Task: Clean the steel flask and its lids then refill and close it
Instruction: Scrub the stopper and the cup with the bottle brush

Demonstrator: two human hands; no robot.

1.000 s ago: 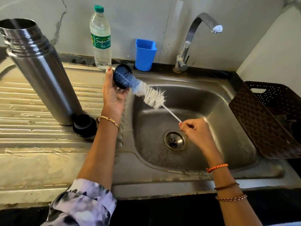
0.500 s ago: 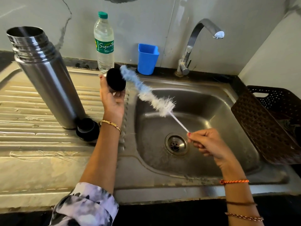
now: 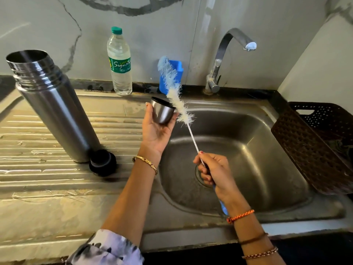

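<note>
The steel flask (image 3: 51,106) stands open on the ribbed drainboard toward the tabletop's left edge, with one black inner lid (image 3: 102,162) touching its base; the left hand (image 3: 155,131) cups the steel cup lid (image 3: 162,112) over the sink's left rim (image 3: 150,104), fingers curled round it, mouth turned away; the right hand (image 3: 215,172) grips the bottle brush (image 3: 177,94) by its wire stem above the drain, bristles outside the lid. To scrub well, I judge the lid's mouth should tilt toward the bristles, then twist the brush inside against the wall and rim. Count: one flask, two lids, one brush, one water bottle (image 3: 120,64), one blue cup (image 3: 176,73), one tap (image 3: 227,56), one brown basket (image 3: 321,142).
</note>
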